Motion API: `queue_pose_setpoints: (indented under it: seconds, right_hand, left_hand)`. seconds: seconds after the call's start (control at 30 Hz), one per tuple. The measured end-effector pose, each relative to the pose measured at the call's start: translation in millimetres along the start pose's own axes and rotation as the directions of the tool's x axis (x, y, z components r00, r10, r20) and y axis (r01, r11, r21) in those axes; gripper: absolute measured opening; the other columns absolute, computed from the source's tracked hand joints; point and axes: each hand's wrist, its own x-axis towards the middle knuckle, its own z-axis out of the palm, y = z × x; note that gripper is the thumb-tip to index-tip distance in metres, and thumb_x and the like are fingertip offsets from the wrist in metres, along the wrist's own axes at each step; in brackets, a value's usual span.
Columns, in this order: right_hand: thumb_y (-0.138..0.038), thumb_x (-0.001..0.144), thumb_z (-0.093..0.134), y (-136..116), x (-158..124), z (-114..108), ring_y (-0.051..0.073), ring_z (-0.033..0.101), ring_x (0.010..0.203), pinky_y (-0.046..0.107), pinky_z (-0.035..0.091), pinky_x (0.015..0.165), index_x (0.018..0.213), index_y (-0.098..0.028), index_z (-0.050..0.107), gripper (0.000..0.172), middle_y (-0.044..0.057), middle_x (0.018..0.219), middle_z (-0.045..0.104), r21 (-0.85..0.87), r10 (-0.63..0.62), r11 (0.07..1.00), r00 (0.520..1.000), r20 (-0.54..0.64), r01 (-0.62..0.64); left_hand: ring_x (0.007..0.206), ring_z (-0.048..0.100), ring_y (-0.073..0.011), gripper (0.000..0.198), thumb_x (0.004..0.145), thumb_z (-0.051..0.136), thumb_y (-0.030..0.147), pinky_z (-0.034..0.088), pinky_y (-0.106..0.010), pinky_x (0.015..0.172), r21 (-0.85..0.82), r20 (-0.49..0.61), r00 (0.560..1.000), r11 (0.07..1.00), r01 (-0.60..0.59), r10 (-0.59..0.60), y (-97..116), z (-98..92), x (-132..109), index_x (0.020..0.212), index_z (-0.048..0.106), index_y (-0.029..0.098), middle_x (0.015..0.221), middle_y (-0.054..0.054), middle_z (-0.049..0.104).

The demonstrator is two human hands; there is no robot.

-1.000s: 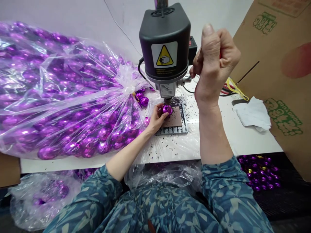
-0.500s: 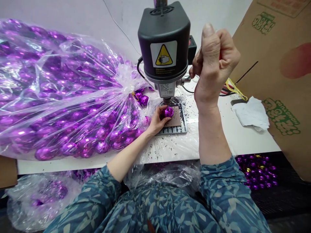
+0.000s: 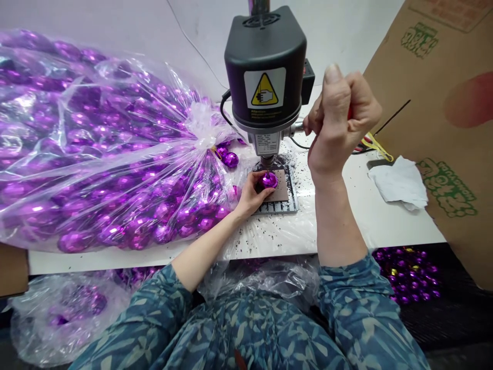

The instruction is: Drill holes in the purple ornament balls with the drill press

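Observation:
My left hand (image 3: pixel 250 195) pinches a shiny purple faceted ball (image 3: pixel 269 180) between thumb and fingers. The ball sits on a flat brown board (image 3: pixel 282 193), which lies on the slotted metal base (image 3: pixel 293 206) of a small black bench drill press (image 3: pixel 265 67). Directly above the ball is the drill's chuck (image 3: pixel 267 160); I cannot make out a bit or whether it touches the ball. My right hand (image 3: pixel 342 123) is raised and closed around the press's lever (image 3: pixel 298 128). A bit of red shows inside that fist, and most of the grip is hidden.
A big clear bag (image 3: pixel 115 154) of purple balls fills the left of the white table (image 3: pixel 400 226). Loose balls (image 3: pixel 231 160) lie by its knot. Dark shavings surround the base. White paper (image 3: pixel 400 182) and a cardboard box (image 3: pixel 442 128) are on the right, with more balls (image 3: pixel 410 275) below.
My right hand has come down a little on the lever. My left hand still holds the ball on the board. The view has shifted slightly.

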Motion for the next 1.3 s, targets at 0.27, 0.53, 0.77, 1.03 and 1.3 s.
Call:
queue_pose_setpoints:
  seconds: [0.27, 0.53, 0.77, 1.03, 1.3]
  right_hand:
    - [-0.074, 0.091, 0.057, 6, -29, -11, 0.006, 0.022, 0.045, 0.030, 0.025, 0.049, 0.064, -0.022, 0.016, 0.072, -0.005, 0.053, 0.018, 0.000, -0.033, 0.999, 0.994, -0.101, 0.033]
    - [-0.056, 0.094, 0.063, 14, -39, -17, 0.007, 0.023, 0.043, 0.031, 0.023, 0.048, 0.060, -0.020, 0.018, 0.067, -0.005, 0.049, 0.019, 0.112, -0.132, 0.983, 0.986, -0.096, 0.143]
    - [-0.045, 0.096, 0.059, 29, -47, -23, 0.008, 0.023, 0.044, 0.033, 0.024, 0.048, 0.058, -0.021, 0.020, 0.060, -0.004, 0.050, 0.021, 0.119, -0.271, 0.953, 0.959, -0.083, 0.280]
    - [-0.028, 0.096, 0.059, 38, -50, -26, 0.007, 0.021, 0.038, 0.028, 0.028, 0.040, 0.058, -0.019, 0.019, 0.055, -0.006, 0.046, 0.020, 0.169, -0.430, 0.882, 0.898, -0.092, 0.440]
    - [-0.051, 0.099, 0.059, 12, -28, -13, 0.005, 0.023, 0.041, 0.028, 0.021, 0.044, 0.061, -0.022, 0.018, 0.063, -0.006, 0.051, 0.019, 0.053, -0.179, 0.981, 0.980, -0.088, 0.184]
  left_hand:
    - [0.127, 0.067, -0.0285, 0.060, 0.084, 0.084, 0.050, 0.054, -0.050, 0.112, 0.012, 0.000, 1.000, 0.999, -0.030, 0.030, 1, -1.3, 0, 0.127, 0.053, 0.024, 0.136, -0.014, 0.067]
    - [0.127, 0.067, -0.0279, 0.061, 0.083, 0.086, 0.050, 0.053, -0.049, 0.112, -0.011, -0.001, 1.000, 1.000, -0.007, 0.007, 1, -1.2, -1, 0.127, 0.053, 0.023, 0.135, -0.014, 0.067]
    - [0.126, 0.067, -0.0290, 0.061, 0.082, 0.087, 0.051, 0.053, -0.050, 0.112, -0.039, -0.010, 1.000, 0.999, -0.002, 0.001, 5, -0.7, -1, 0.125, 0.054, 0.023, 0.133, -0.014, 0.067]
    - [0.118, 0.070, -0.0282, 0.064, 0.079, 0.088, 0.056, 0.056, -0.051, 0.107, -0.054, -0.027, 1.000, 0.999, 0.003, -0.004, 3, 0.3, 0, 0.123, 0.055, 0.023, 0.124, -0.012, 0.070]
    - [0.112, 0.071, -0.0250, 0.060, 0.076, 0.091, 0.051, 0.057, -0.048, 0.103, -0.022, -0.083, 0.997, 1.000, -0.009, 0.007, 2, 1.9, 0, 0.118, 0.058, 0.023, 0.116, -0.009, 0.071]
